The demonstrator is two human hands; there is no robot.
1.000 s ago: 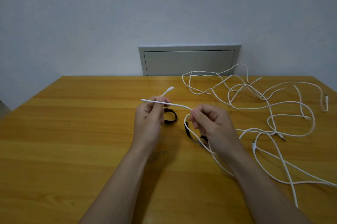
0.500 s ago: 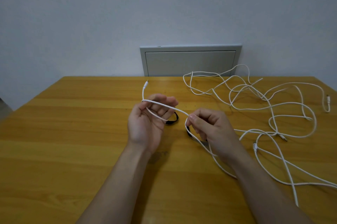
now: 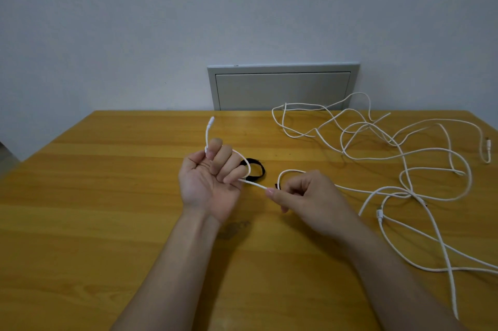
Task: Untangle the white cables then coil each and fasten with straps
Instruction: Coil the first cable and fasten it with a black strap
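Left hand (image 3: 213, 182): palm up, left of centre; fingers curled round the white cable (image 3: 253, 184), which loops once about them.
Plug end (image 3: 210, 122): stands up on the far side of the left hand's fingers, off the table (image 3: 94, 209).
Right hand (image 3: 304, 196): just right of the left; thumb and forefinger pinch the same cable, with a short taut stretch between the hands.
Loose cables (image 3: 405, 191): white, sprawled in crossing loops over the right half of the table, from far edge to near edge; the held cable runs into them.
Black strap (image 3: 256, 167): closed ring lying flat, just beyond the hands, partly hidden by the left fingers.
Second strap (image 3: 276, 185): only a dark sliver shows behind the right hand.
Surroundings: grey panel (image 3: 283, 89) on the wall (image 3: 161, 21) behind the far edge.
Markings: plugs too small to read.
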